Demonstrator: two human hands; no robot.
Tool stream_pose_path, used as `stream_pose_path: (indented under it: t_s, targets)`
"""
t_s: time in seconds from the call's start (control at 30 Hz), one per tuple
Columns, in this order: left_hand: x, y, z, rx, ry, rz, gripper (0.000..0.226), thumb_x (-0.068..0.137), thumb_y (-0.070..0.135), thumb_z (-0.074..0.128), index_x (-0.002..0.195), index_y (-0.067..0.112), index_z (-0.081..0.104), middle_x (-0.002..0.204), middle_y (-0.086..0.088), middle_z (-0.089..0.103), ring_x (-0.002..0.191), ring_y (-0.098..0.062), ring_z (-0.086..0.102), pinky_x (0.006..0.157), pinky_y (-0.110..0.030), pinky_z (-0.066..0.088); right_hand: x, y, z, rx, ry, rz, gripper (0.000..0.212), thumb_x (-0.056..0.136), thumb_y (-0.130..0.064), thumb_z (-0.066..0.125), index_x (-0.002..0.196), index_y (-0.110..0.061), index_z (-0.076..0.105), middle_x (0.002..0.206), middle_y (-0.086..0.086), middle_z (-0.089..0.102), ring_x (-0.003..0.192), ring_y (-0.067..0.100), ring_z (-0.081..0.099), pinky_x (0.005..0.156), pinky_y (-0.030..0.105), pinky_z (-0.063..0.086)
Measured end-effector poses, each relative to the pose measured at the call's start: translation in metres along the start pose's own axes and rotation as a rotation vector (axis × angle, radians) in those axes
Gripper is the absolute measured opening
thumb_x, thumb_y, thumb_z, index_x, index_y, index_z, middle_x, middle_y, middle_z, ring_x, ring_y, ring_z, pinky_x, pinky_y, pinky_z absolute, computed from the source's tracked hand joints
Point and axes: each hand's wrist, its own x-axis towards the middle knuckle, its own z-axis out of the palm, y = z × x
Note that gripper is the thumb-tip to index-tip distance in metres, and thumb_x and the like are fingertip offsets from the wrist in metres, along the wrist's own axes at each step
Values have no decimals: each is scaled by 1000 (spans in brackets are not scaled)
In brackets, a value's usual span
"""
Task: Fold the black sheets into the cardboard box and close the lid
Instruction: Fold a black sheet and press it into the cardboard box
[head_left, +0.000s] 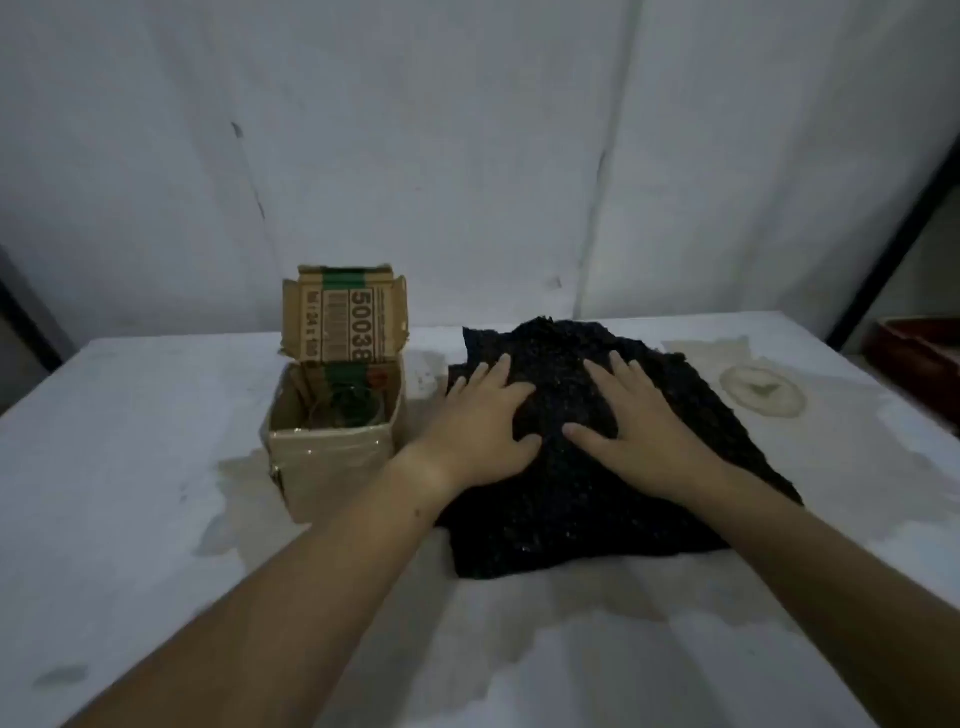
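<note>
A pile of rough black sheets (576, 499) lies on the white table, right of centre. My left hand (480, 423) rests flat on the pile's left part, fingers spread. My right hand (631, 423) lies flat on the pile's middle, fingers straight and pointing away from me. To the left of the pile stands a small cardboard box (332, 457), open at the top. Its lid (345, 317) stands upright at the back, printed with green bands and the number 50038. Something clear and greenish lies inside the box.
The white table (156, 519) carries brownish stains, one round ring (761, 389) right of the pile. A white wall rises behind. A dark reddish-brown object (919, 358) sits at the far right edge, beside a dark frame post.
</note>
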Motion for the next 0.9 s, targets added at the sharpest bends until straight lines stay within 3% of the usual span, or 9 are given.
stream_pose_path:
  t_s: [0.17,0.23,0.33,0.43,0.5,0.6,0.7,0.77,0.9]
  targets:
    - [-29,-2,36,-95,-50,-97,77,94,55,51,158,29,16,167,0,0,153,-26,3,121,-41,6,-25,14,14,-22,-9,7,87,84,-54,63,155,-30,19,165,1,1,151,22,-2,121,51,10]
    - [-34,-5,45,-144,-48,-136,82,96,57,47,159,27,5,167,1,0,153,-25,5,121,-39,11,-28,25,15,17,-51,25,85,82,-47,66,153,-30,23,163,0,17,149,21,13,119,46,21]
    - [-47,-5,59,-136,-1,-167,87,97,61,38,158,20,-7,167,-1,-6,152,-18,3,123,-33,9,-33,35,18,71,-8,22,67,82,-39,69,143,-27,45,143,-5,51,126,14,49,97,22,40]
    - [-53,-5,72,-31,57,-180,82,99,63,24,159,13,-2,167,-2,-6,152,-14,-4,123,-30,-2,-34,41,23,55,119,3,40,84,-37,70,122,-30,64,121,-11,65,102,9,62,85,20,46]
    - [-54,-5,75,-21,80,-184,80,99,64,19,159,14,3,167,-1,-4,152,-12,-5,122,-29,-5,-32,43,24,161,161,33,23,85,-32,70,107,-36,67,109,-17,67,86,6,64,79,22,51]
    - [-54,-6,77,-35,93,-176,81,98,66,17,159,15,4,167,1,-4,152,-10,-7,121,-27,-7,-26,42,21,378,167,84,16,91,-29,65,96,-44,65,105,-31,58,90,-5,58,76,11,43]
    - [-56,-7,79,-48,92,-177,85,96,69,15,158,13,-1,166,-1,-8,152,-12,-10,120,-25,-9,-22,35,13,512,241,80,13,96,-30,60,101,-38,69,105,-24,65,92,-1,61,76,21,46]
    - [-55,-7,79,-57,82,-191,86,97,68,19,158,11,-2,166,-3,-11,152,-15,-12,120,-26,-9,-23,26,4,554,373,46,14,96,-30,58,93,-37,69,92,-18,69,83,1,64,70,26,49]
    - [-57,-6,63,-166,101,-149,83,97,66,30,159,17,6,166,1,-5,152,-14,-7,120,-27,-5,-19,-4,-20,609,539,-29,17,96,-27,57,87,-36,68,86,-17,70,82,0,64,71,14,47]
